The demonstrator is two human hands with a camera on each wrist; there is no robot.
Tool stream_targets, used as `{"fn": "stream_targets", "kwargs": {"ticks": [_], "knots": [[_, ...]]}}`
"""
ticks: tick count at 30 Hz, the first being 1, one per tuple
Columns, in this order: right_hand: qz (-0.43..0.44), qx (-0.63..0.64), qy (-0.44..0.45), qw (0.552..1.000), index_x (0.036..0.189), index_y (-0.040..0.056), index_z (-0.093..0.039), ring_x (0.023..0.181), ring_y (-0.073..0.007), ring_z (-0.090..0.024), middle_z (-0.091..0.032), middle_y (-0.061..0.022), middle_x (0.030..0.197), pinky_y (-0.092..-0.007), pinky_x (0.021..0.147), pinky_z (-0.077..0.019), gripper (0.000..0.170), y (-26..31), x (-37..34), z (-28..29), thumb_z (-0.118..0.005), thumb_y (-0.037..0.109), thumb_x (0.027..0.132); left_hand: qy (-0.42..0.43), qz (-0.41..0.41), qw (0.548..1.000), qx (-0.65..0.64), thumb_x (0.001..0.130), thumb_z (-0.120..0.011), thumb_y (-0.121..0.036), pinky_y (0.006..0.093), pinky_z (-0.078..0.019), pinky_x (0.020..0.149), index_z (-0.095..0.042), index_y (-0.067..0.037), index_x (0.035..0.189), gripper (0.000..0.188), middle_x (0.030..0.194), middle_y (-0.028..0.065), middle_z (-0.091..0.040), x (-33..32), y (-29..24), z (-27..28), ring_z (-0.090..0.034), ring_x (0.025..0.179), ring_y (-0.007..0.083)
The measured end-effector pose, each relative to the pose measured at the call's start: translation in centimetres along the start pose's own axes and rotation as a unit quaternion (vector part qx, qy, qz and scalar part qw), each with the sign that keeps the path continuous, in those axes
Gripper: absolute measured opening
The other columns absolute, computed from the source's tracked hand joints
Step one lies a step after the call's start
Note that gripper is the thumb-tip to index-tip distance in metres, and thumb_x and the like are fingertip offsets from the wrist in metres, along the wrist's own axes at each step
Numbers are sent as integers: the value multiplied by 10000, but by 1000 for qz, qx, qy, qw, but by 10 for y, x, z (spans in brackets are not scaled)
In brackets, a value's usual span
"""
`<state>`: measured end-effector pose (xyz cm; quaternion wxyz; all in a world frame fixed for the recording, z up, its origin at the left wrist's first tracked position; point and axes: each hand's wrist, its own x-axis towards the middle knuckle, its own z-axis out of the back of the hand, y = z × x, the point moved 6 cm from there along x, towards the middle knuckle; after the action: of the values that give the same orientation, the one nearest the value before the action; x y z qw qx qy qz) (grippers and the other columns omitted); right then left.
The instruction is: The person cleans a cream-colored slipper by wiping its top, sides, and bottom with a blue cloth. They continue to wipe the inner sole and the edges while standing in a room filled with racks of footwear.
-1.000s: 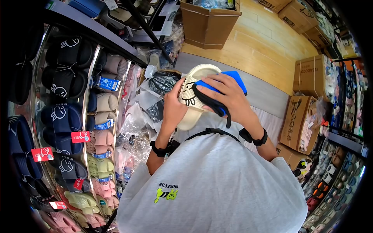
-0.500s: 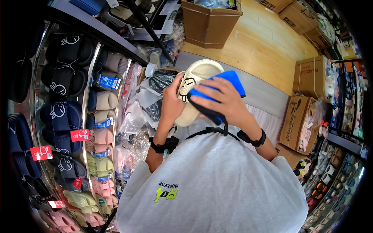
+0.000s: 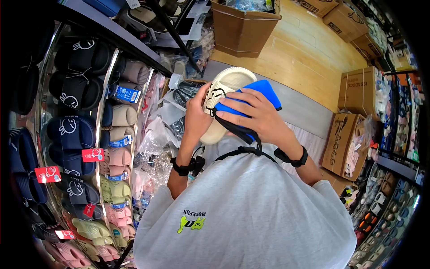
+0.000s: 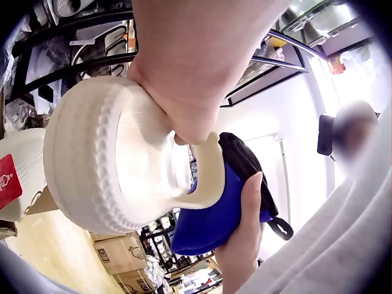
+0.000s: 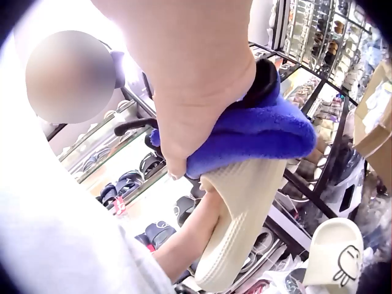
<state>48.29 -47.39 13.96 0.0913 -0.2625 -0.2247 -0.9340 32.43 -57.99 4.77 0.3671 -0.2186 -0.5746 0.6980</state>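
In the head view my left hand (image 3: 197,112) grips a cream slide slipper (image 3: 231,80) by the side of its strap, toe end pointing away from me. A black rabbit outline (image 3: 217,93) decorates the strap. My right hand (image 3: 259,117) holds a blue plush cleaning mitt (image 3: 270,93) with black trim and a loop, against the strap, hiding part of the rabbit. From the right wrist, the mitt's fluffy side (image 5: 257,138) lies along the slipper (image 5: 236,239). The left wrist view shows the slipper's thick, ridged sole edge (image 4: 92,159) close up.
To the left, racks hold black and navy slippers (image 3: 71,130) with red tags. Plastic-wrapped stock (image 3: 154,148) lies beside my left arm. An open carton (image 3: 244,33) stands ahead, with more cartons (image 3: 342,143) on the right. Another cream slipper (image 5: 334,251) appears in the right wrist view.
The mitt has shifted left and lower across the strap, covering more of the rabbit print. The slipper has moved slightly up in the head view, with both hands keeping their hold.
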Motion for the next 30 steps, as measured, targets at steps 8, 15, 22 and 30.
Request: {"fn": "stream_targets", "kwargs": {"ticks": [8, 15, 22, 30], "knots": [[-19, -33, -16, 999, 1436, 209, -732, 1370, -327, -643, -683, -77, 1492, -520, 1172, -490, 570, -1, 7, 1, -861, 318, 892, -9, -6, 1000, -7, 871, -742, 58, 372, -601, 963, -629, 26, 1461, 601, 1219, 232, -815, 2, -3, 5, -803, 1146, 260], [-57, 23, -9, 998, 1428, 192, -739, 1361, -351, -645, -692, -83, 1499, -517, 1175, -484, 566, -17, 1, 3, -872, 312, 891, 2, -6, 999, 41, 848, -739, 71, 383, -605, 968, -644, 26, 1440, 601, 1231, 246, -806, 0, -9, 8, -805, 1160, 308], [-19, 19, -23, 999, 1461, 229, -708, 1368, -319, -623, -669, -63, 1495, -524, 1169, -480, 571, 1, -4, -2, -826, 319, 910, 9, -9, 1000, 22, 826, -758, 63, 376, -598, 993, -657, 29, 1425, 609, 1243, 244, -803, -5, -11, 2, -796, 1187, 324], [-95, -5, -35, 995, 1459, 237, -714, 1367, -325, -622, -668, -69, 1491, -520, 1176, -476, 579, -17, -16, 6, -831, 336, 901, -7, 8, 999, 53, 849, -729, 46, 398, -606, 980, -661, 4, 1436, 592, 1236, 250, -800, -14, -13, -6, -793, 1168, 370]]}}
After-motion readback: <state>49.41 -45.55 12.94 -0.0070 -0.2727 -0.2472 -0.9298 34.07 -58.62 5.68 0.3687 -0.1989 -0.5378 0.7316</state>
